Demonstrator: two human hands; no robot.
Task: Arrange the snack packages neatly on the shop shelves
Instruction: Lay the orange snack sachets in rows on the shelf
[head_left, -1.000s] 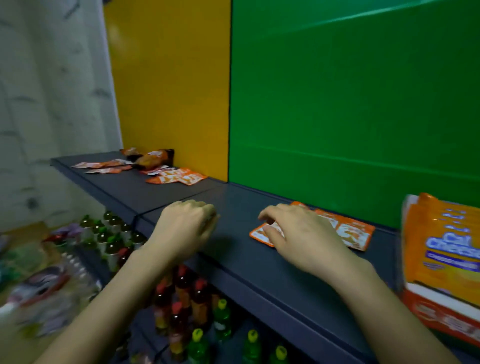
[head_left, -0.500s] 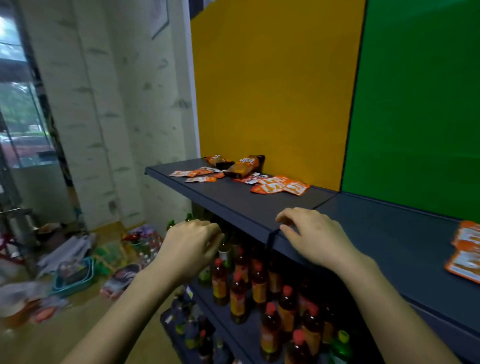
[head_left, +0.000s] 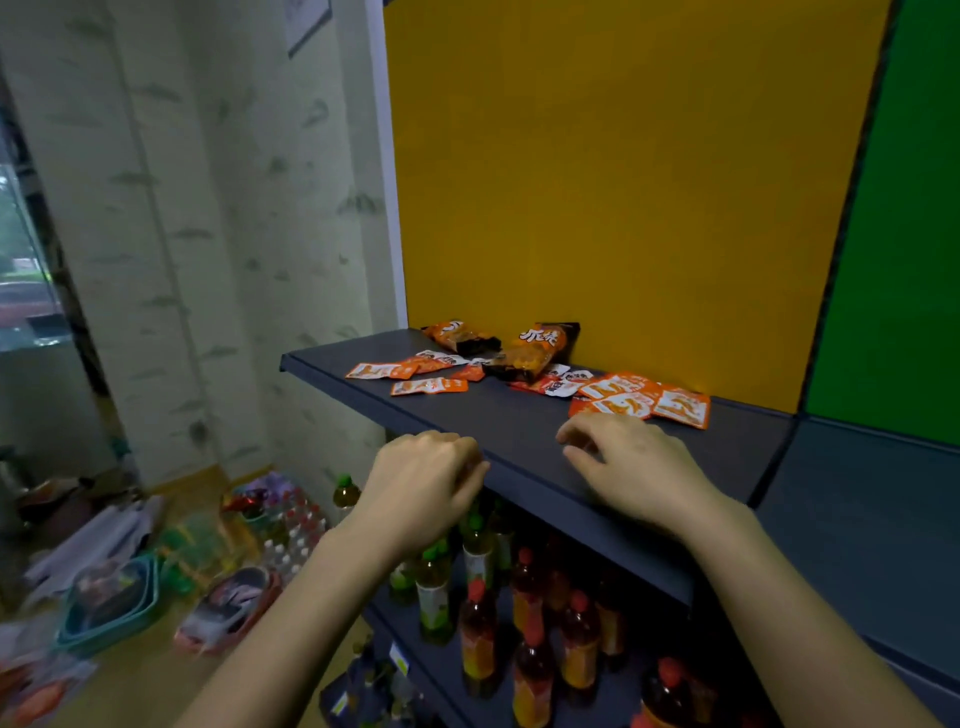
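left hand curled, empty, right hand loose over shelf, 2 big snack bags

You've got a yellow panel at twelve o'clock, green panel at two, pale patterned wall at ten, window at nine.

This looks like a small shop: a dark blue-grey metal display shelf runs along a bright yellow back panel and a green back panel, with small orange foil snack packets and larger orange-and-brown snack bags lying loose on it. The shelf below carries rows of plastic drink bottles with red and green caps, with a small label on its front edge. On the floor beside the unit sit a shrink-wrapped pack of clear water bottles and stacked teal plastic baskets.
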